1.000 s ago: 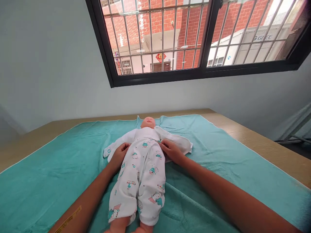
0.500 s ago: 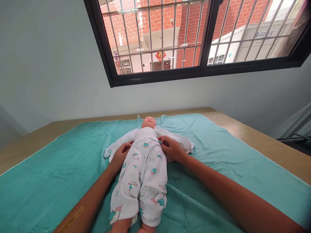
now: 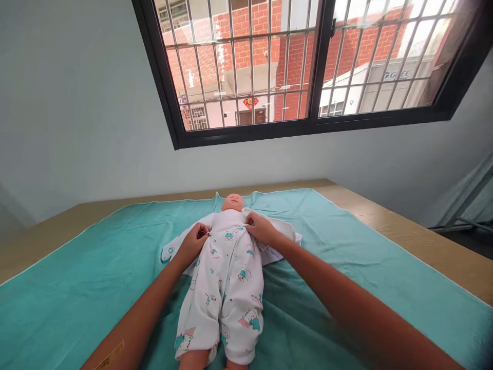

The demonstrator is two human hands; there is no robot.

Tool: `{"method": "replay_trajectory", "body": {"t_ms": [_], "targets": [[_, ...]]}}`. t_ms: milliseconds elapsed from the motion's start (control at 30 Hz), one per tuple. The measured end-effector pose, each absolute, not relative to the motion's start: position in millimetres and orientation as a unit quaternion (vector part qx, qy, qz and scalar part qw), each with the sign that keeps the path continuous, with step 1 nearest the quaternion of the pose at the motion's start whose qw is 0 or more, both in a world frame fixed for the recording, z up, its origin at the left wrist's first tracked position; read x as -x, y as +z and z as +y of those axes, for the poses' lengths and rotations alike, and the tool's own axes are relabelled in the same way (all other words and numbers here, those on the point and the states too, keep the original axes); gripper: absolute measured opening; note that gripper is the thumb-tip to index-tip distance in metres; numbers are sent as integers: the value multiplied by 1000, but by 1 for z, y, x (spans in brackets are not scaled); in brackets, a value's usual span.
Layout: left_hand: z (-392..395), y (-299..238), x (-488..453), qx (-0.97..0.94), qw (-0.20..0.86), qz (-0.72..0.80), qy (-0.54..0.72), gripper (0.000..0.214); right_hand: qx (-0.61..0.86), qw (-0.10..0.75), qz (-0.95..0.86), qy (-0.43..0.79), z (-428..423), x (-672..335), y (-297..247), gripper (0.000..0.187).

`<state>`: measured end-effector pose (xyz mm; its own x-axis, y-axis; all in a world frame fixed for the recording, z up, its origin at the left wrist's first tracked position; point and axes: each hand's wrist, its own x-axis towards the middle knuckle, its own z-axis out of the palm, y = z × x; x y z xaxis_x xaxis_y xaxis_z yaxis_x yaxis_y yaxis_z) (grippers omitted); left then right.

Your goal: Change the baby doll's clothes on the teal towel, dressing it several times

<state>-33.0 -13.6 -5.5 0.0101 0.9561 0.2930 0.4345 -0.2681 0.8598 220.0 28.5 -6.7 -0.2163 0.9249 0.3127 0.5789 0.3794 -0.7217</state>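
Note:
A baby doll (image 3: 233, 202) lies on its back, its head toward the wall and its feet toward me. White baby pants (image 3: 223, 288) with a green and pink animal print cover its legs up to the waist. My left hand (image 3: 194, 242) pinches the waistband at the left side. At the right side my right hand (image 3: 262, 228) has its fingers closed on the same waistband. A white baby top (image 3: 283, 226) is spread under and beside the doll, its sleeves out to both sides.
Beneath the doll a teal towel (image 3: 96, 272) covers most of a wooden table (image 3: 385, 226). Behind the table stands a pale wall (image 3: 92, 113) with a black-framed, barred window (image 3: 246, 134). A metal frame (image 3: 468, 198) is at the far right.
Both hands have shifted slightly up toward the doll's chest along the waistband, drawing it outward at the sides. The head view has tilted up a little.

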Motion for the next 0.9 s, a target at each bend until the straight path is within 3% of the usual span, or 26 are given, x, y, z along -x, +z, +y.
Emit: {"method": "replay_trajectory", "body": {"t_ms": [133, 333, 533, 700, 800, 900], "targets": [[-3, 5, 18, -687, 296, 469, 470, 33, 466, 477, -722, 186, 22, -216, -29, 7], [6, 15, 1, -753, 203, 468, 415, 23, 407, 535, -725, 148, 16, -217, -33, 15], [1, 22, 5, -801, 161, 461, 347, 35, 437, 575, -614, 317, 17, -209, -26, 27], [1, 15, 1, -766, 116, 481, 411, 22, 390, 534, -520, 541, 20, -211, -21, 32], [4, 13, -1, -754, 94, 512, 401, 24, 400, 502, -520, 564, 23, -216, -22, 35], [8, 12, 0, -722, 83, 552, 410, 27, 402, 505, -572, 506, 25, -217, -25, 35]]}}
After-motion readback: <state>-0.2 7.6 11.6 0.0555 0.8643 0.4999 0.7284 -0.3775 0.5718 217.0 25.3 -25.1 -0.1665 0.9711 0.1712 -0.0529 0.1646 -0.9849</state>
